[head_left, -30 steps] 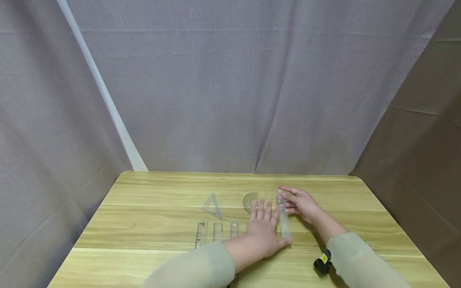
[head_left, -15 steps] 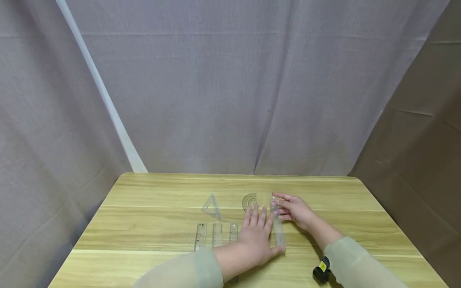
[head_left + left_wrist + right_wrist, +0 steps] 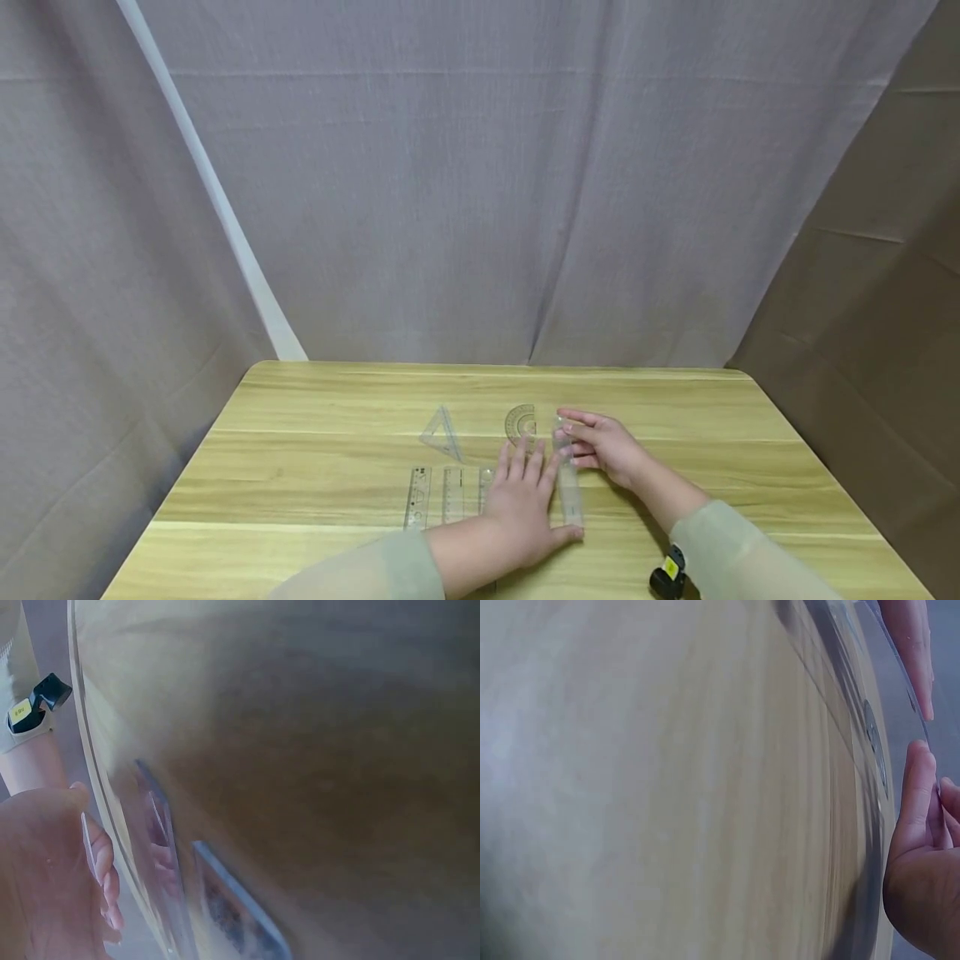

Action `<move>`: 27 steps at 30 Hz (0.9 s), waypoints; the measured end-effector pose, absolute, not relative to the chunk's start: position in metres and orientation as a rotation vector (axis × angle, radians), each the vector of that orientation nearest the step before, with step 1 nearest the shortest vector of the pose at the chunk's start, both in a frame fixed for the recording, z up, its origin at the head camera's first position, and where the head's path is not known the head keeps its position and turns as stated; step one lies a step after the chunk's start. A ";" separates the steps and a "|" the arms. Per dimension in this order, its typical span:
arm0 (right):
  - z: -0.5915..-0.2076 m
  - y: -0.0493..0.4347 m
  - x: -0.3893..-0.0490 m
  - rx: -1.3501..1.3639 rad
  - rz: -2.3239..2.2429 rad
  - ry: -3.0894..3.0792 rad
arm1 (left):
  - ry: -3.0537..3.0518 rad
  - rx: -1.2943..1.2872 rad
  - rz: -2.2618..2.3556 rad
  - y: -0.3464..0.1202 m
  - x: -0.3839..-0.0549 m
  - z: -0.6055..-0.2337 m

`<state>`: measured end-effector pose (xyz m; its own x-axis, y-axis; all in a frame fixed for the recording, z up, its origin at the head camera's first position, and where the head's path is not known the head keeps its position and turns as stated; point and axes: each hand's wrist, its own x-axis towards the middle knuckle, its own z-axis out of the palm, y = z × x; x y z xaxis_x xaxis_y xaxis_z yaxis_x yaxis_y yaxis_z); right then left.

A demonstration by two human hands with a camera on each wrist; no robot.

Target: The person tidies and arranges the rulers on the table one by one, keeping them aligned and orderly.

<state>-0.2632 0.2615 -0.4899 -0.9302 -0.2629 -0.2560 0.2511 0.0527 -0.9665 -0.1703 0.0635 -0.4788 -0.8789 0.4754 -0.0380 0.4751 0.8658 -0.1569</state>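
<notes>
My right hand (image 3: pixel 611 450) pinches the far end of a clear plastic ruler (image 3: pixel 571 500) between thumb and fingers. The left hand (image 3: pixel 520 504) lies palm down beside it, fingers straight and spread, its thumb at the ruler's near end. In the right wrist view the clear ruler (image 3: pixel 900 664) runs from the left fingers (image 3: pixel 913 645) to the right hand (image 3: pixel 926 885). Just beyond the left fingertips is a half-round protractor (image 3: pixel 514 425). A third lying ruler (image 3: pixel 487 479) is partly covered by the left hand.
Two more clear rulers, a left one (image 3: pixel 417 496) and a middle one (image 3: pixel 453 492), lie side by side on the wooden table (image 3: pixel 300 467). Behind them lies a triangular set square (image 3: pixel 452 442). A black wrist camera (image 3: pixel 666 575) hangs at the right sleeve; grey curtains surround the table.
Both hands have moved left and toward the near edge together, carrying the clear ruler closer to the lying rulers and the protractor. The left hand now covers more of the third ruler.
</notes>
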 end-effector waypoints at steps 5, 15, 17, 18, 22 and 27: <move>-0.488 0.257 -0.259 -0.016 -1.936 1.978 | -3.018 -0.784 0.266 0.059 -0.166 -0.478; -0.487 0.249 -0.251 -0.037 -1.919 1.963 | -3.006 -0.788 0.202 0.050 -0.158 -0.473; -0.487 0.247 -0.250 -0.044 -1.915 1.958 | -3.005 -0.793 0.198 0.048 -0.157 -0.473; -0.488 0.247 -0.250 -0.048 -1.914 1.955 | -3.005 -0.797 0.196 0.048 -0.157 -0.472; -0.489 0.244 -0.248 -0.045 -1.895 1.961 | -3.005 -0.815 0.184 0.044 -0.154 -0.473; -0.490 0.242 -0.245 -0.044 -1.874 1.960 | -2.997 -0.834 0.173 0.040 -0.148 -0.473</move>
